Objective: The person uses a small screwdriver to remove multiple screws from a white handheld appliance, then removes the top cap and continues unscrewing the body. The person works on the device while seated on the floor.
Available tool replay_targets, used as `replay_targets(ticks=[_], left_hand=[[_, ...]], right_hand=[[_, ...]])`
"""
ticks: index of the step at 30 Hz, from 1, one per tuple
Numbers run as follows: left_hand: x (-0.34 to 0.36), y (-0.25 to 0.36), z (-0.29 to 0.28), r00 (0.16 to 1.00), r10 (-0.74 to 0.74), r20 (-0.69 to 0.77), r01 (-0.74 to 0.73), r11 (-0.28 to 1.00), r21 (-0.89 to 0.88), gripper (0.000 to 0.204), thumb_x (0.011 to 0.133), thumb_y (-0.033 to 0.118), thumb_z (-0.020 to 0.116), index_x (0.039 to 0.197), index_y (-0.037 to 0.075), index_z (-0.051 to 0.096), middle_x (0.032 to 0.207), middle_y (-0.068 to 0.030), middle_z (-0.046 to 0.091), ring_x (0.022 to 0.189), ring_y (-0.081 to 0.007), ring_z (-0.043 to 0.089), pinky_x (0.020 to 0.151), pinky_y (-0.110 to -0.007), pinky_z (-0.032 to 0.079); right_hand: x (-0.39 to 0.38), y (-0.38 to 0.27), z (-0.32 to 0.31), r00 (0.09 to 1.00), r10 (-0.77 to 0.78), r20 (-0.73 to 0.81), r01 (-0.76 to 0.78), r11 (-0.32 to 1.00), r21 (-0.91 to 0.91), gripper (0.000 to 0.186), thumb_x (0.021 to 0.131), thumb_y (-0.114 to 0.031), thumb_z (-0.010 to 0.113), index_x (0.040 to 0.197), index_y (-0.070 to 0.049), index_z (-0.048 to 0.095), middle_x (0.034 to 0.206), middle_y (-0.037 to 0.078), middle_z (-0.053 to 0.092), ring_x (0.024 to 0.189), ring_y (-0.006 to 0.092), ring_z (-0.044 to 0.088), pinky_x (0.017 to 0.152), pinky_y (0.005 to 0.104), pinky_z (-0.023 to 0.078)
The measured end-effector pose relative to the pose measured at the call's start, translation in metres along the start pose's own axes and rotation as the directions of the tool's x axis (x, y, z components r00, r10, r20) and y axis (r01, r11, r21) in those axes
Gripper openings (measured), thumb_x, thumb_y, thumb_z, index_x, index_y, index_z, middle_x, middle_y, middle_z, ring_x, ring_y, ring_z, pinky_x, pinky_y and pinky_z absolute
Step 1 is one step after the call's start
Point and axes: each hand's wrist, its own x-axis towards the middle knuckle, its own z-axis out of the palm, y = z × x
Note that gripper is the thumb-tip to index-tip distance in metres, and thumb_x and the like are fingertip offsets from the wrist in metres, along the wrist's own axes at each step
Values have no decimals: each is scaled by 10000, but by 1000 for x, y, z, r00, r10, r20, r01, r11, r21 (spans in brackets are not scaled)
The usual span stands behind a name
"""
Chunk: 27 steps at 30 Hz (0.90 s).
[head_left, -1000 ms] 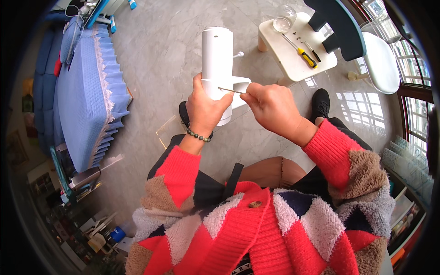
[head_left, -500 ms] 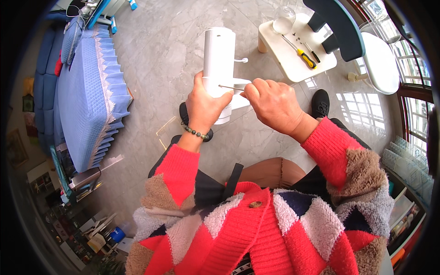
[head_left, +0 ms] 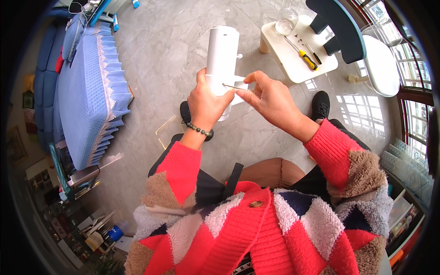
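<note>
My left hand (head_left: 205, 103) is wrapped around the lower part of a white cylindrical housing (head_left: 222, 52) of an appliance, held upright above the floor. A small stub sticks out on its right side, and a white flat part shows behind my fingers. In my right hand (head_left: 272, 101), thumb and fingertips pinch a screwdriver whose thin metal shaft (head_left: 234, 87) runs leftward. Its tip meets the front of the housing beside my left thumb. The screwdriver's handle is mostly hidden by my fingers.
At the upper right, a small cream table (head_left: 293, 71) bears a yellow-and-black screwdriver (head_left: 308, 60), a black-handled tool (head_left: 314, 54), several small screws (head_left: 300, 40) and a clear glass vessel (head_left: 284, 26). A dark-backed chair (head_left: 341, 32) stands beside it. A blue-covered bed (head_left: 85, 101) is at left.
My right hand has loosened from a closed fist into a looser pinch with the fingers raised. The housing has shifted and turned slightly, and its side stub now shows less.
</note>
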Motion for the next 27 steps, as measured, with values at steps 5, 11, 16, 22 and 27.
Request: replay_targets(ticks=[5,11,16,22,27], left_hand=[[0,-4,1,995,-91,31,94,991,-95,738,653,299,786,1263,35,466,960,-177,701,858,-339,693,763,-406,545],[-6,-2,7,998,-59,2,59,993,-102,715,668,275,774,1258,37,448,980,-188,694,860,-363,687,757,-417,543],[-8,0,5,997,56,-51,-56,998,9,707,676,277,771,1255,48,436,948,-193,696,860,-371,685,739,-431,541],[3,-1,0,999,-38,-16,38,999,8,720,673,295,771,1262,52,435,937,-191,699,859,-367,686,754,-436,538],[0,-1,2,997,-74,16,75,994,-77,722,670,297,773,1261,51,439,957,-197,696,874,-370,684,764,-438,538]], right_hand=[[-11,8,0,916,-385,111,377,733,-567,186,839,-184,700,896,-74,560,768,85,573,663,252,641,536,352,490],[1,-4,-6,998,-58,23,60,994,-87,158,876,-162,606,782,-36,598,553,48,481,488,222,528,459,355,422],[15,-2,-21,575,482,661,-817,375,437,324,968,-234,517,780,-11,656,497,-5,386,434,147,383,430,336,289],[-1,3,-3,947,-316,-60,270,882,-387,181,901,-193,605,818,-41,549,648,105,556,617,299,635,490,401,473],[-3,2,-5,954,-297,54,290,854,-432,173,868,-173,652,803,-44,558,744,110,634,625,324,623,519,420,477]])
